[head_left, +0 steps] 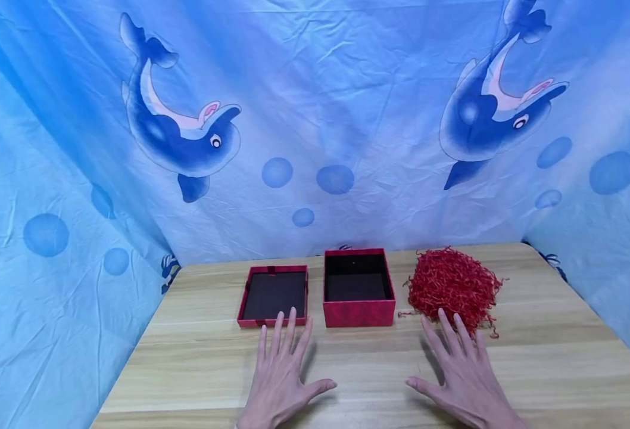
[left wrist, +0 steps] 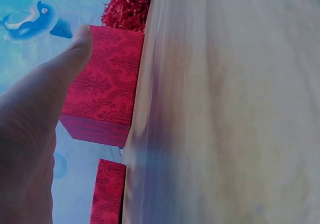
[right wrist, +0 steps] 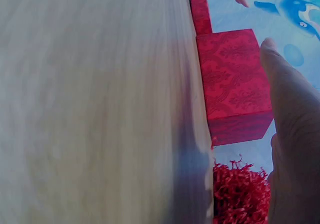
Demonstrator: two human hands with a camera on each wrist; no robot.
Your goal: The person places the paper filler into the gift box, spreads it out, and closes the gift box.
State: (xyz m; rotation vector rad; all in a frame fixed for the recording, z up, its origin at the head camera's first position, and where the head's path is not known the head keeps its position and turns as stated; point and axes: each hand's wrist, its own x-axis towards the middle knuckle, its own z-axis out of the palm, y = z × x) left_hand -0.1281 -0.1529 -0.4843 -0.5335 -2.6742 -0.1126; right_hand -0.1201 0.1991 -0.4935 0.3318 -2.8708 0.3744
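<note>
Left hand (head_left: 280, 378) and right hand (head_left: 466, 381), fingers spread, holding nothing, near lid (head_left: 274, 296), box (head_left: 359, 314) and shredded paper (head_left: 450, 283): seemingly a starting pose; lifting anything calls for curled fingers

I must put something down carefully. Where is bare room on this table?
The table is bare left of the shallow red tray, right of the red shreds, and between the left hand and right hand, in front of the deep red box. The back row is crowded: only narrow gaps, with a stray strand between box and shreds.
</note>
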